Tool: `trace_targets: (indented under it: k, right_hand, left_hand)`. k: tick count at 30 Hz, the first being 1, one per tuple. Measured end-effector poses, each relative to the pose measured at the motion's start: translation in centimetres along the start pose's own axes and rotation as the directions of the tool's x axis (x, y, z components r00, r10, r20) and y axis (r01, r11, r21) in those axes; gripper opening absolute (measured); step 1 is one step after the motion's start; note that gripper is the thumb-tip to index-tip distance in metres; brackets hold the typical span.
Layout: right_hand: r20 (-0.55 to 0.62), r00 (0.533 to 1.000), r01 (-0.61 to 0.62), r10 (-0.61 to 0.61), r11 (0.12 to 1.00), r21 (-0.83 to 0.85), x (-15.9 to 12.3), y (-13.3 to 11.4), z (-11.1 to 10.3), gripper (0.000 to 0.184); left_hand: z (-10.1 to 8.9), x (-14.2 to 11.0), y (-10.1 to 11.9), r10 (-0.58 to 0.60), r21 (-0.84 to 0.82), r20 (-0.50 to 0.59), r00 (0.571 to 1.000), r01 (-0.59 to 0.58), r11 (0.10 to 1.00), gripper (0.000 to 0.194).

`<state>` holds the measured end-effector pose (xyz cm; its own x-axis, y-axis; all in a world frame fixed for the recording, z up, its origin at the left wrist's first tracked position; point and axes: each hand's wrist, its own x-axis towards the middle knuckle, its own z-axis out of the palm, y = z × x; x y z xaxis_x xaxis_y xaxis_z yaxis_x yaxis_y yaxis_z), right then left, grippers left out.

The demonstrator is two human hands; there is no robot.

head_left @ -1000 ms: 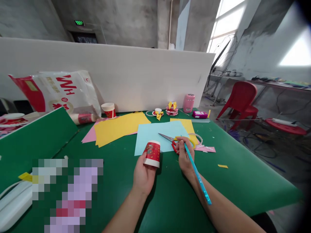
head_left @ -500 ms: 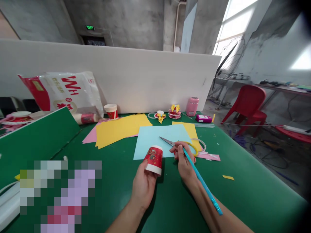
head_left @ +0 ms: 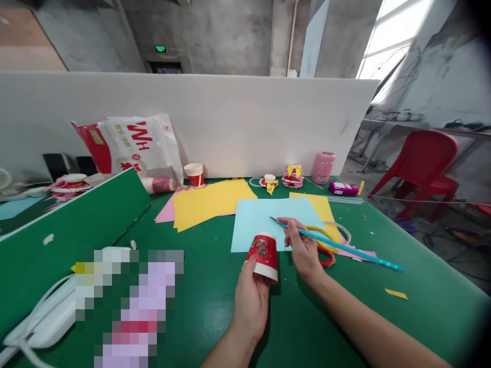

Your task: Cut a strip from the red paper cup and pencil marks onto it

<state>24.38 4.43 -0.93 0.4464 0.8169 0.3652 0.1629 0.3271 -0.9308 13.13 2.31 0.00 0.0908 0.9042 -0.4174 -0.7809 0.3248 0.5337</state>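
Note:
My left hand (head_left: 251,299) is closed around a red paper cup (head_left: 263,254) with a white base band and a printed picture. The cup is tilted, base toward me. My right hand (head_left: 305,255) holds a blue pencil (head_left: 360,253) between thumb and fingers, its far end pointing right. Scissors (head_left: 330,262) with yellow and red handles lie beneath that hand and the pencil, which partly hide them. Under the scissors is a light blue sheet of paper (head_left: 253,220).
Yellow sheets (head_left: 210,202) lie over pink paper at back left. Along the white partition (head_left: 245,128) stand another paper cup (head_left: 195,176), bow-trimmed crafts (head_left: 293,179) and a pink bottle (head_left: 323,167). A green board (head_left: 88,220) and white power strip (head_left: 49,317) are left.
The pencil has swung in my right hand from slanting toward me to pointing right. My left hand still holds the cup. The whole view has shifted, with things appearing farther right.

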Motion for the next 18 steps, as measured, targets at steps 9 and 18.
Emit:
trace_targets:
  k: [9,18]
  right_hand:
    - [-0.050,0.997,0.065,-0.064,0.998,0.018,-1.2,1.3,-1.4,0.030]
    - [0.012,0.999,0.053,-0.053,0.999,-0.009,-2.0,1.1,-0.8,0.031]
  left_hand:
    - [-0.8,0.3,-0.1,0.001,0.016,-0.009,1.000,-0.001,1.000,0.014]
    - [-0.3,0.3,0.4,0.010,-0.003,0.027,1.000,-0.010,1.000,0.013]
